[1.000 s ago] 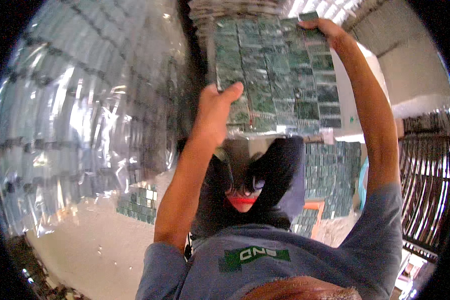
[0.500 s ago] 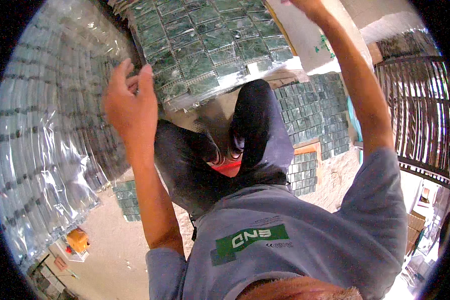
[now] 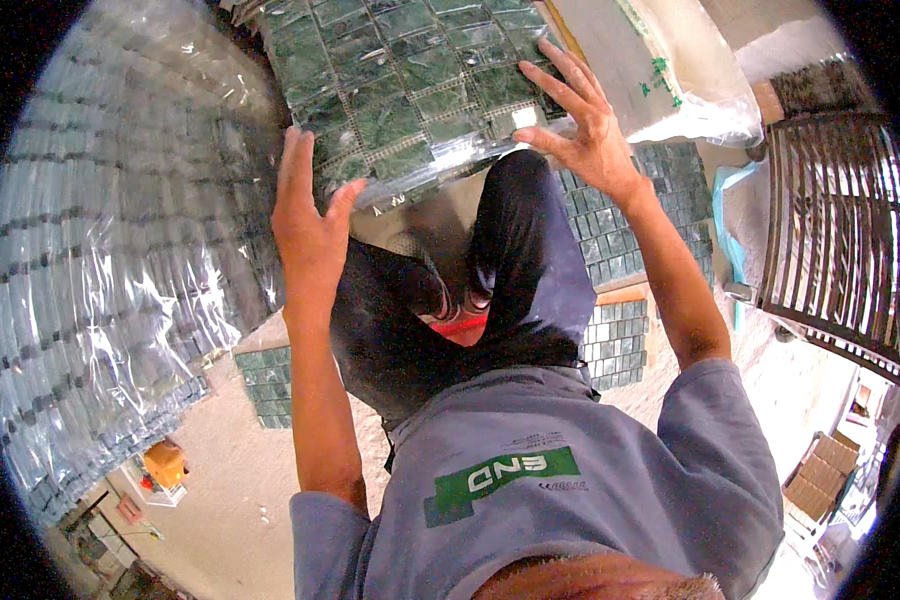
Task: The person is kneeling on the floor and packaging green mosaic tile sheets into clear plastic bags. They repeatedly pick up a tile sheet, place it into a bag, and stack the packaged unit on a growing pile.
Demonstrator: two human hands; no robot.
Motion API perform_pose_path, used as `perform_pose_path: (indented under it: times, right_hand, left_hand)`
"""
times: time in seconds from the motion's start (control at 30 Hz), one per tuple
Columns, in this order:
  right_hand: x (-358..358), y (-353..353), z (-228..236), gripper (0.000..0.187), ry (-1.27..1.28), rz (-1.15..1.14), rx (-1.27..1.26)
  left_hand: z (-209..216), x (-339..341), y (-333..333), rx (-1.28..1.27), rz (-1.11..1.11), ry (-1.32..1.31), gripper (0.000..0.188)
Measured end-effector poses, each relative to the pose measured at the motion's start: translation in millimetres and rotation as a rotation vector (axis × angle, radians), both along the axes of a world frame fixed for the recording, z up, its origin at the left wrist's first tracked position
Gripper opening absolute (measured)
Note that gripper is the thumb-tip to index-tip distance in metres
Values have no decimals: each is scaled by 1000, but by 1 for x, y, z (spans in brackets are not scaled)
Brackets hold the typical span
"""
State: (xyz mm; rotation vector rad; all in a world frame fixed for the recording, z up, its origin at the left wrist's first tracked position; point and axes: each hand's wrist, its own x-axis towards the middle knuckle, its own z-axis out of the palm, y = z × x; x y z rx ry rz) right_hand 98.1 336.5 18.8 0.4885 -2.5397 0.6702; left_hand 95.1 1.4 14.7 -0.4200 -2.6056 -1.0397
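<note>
A sheet of green marble mosaic tiles (image 3: 420,95) lies before me, its surface shiny as if under clear film. At its near left corner is my left hand (image 3: 310,230), with thumb and fingers apart and nothing in the grasp. My right hand (image 3: 590,135) spreads its fingers over the right edge of the sheet, the thumb by the near right corner. Whether either hand presses on the tiles or just hovers, I cannot tell. Below the sheet's near edge are my bent knees (image 3: 515,240) in dark trousers.
Plastic-wrapped stacks (image 3: 120,250) rise along the left. More green tile sheets (image 3: 610,225) lie on the floor at right, and another sheet (image 3: 265,385) at left. A white sheet-like block (image 3: 620,75), a light blue strip (image 3: 732,225) and dark slats (image 3: 830,220) stand to the right.
My right hand has come down and inward from the upper right to the sheet's right edge. My left hand has shifted slightly right, to the near left corner.
</note>
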Motion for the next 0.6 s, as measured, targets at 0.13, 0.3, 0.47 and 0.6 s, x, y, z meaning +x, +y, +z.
perform_pose_path:
  times: [0.13,0.3,0.47,0.6]
  right_hand:
    - [-1,-3,-2,74,12,-5,12]
    - [-5,-1,-5,75,35,-3,17]
    - [-6,3,-9,74,71,7,19]
    - [-9,5,-10,75,95,-6,75]
  left_hand:
    - [-2,0,1,42,6,27,66]
    - [-3,-2,4,66,27,-9,65]
    - [-1,-5,10,51,40,-12,63]
    - [-5,-1,9,39,35,-16,67]
